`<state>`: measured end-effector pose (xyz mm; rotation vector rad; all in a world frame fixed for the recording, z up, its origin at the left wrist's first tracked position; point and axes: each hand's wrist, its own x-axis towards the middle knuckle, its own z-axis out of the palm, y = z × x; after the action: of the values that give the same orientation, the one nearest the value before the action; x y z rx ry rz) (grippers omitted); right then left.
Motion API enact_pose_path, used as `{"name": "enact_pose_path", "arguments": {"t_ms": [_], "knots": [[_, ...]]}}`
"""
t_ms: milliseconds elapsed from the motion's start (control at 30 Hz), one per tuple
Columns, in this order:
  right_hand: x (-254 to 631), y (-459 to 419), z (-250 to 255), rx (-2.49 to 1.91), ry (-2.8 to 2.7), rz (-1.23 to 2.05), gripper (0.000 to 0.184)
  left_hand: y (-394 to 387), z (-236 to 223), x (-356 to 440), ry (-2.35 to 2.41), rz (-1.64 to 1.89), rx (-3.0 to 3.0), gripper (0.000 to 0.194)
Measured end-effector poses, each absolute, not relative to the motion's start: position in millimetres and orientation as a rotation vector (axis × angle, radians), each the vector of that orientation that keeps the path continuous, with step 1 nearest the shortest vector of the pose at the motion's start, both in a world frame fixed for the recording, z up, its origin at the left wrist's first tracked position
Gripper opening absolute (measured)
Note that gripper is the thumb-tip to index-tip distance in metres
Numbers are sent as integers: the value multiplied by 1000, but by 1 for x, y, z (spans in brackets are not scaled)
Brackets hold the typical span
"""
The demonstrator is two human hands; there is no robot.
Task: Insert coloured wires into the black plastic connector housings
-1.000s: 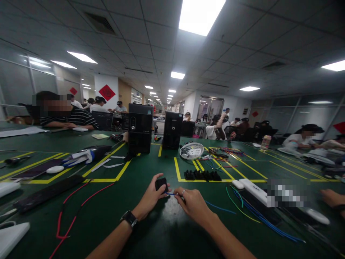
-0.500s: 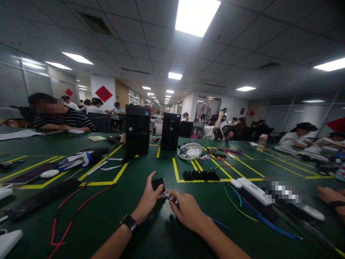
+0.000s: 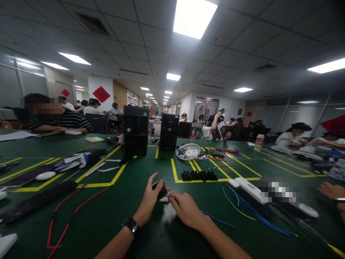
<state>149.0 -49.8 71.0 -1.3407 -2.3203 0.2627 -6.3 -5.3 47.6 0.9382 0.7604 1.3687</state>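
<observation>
My left hand (image 3: 148,202), with a watch on its wrist, grips a small black block-like part (image 3: 158,190) between thumb and fingers. My right hand (image 3: 187,210) pinches a blue wire (image 3: 217,219) close to that part. A short bit of blue shows between the hands, and a longer length comes out on the right beneath my right hand. Whether the wire's tip sits inside the black part, I cannot tell. Beyond the hands, several similar black parts (image 3: 199,175) stand in a row on the green table (image 3: 129,230).
Red wires (image 3: 67,225) lie at left, blue and green wires (image 3: 265,219) at right beside a white power strip (image 3: 250,190). Two black computer towers (image 3: 135,135) and a white basket (image 3: 188,151) stand farther back. Another person's hand (image 3: 329,190) rests at the right edge.
The black part has turned in my left hand, and my right hand has come slightly nearer, so less blue wire shows between them. The view has shifted slightly.
</observation>
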Motion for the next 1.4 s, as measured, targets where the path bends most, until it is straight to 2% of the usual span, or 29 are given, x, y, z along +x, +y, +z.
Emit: {"name": "enact_pose_path", "arguments": {"t_ms": [133,367,500,633,767,900,1133,1400], "knots": [[142,-53,65,-1351,-2334,241,30,0,48,-6,751,1474,759,51],[130,-57,61,-1479,-2383,21,29,3,43,1,933,1395,490,46],[128,-58,56,-1441,-2452,-63,28,3,41,1,943,1364,571,47],[125,-59,53,-1440,-2510,-35,29,3,39,-3,971,1493,839,45],[129,-58,65,-1474,-2506,-38,34,3,40,-3,1050,1596,1004,35],[132,-59,74,-1454,-2457,-94,35,0,44,1,1033,1617,950,34],[116,-62,47,-1472,-2457,-162,30,-1,47,-5,961,1596,612,31],[99,-71,41,-1550,-2346,-24,33,2,34,4,1044,1614,639,32]]}}
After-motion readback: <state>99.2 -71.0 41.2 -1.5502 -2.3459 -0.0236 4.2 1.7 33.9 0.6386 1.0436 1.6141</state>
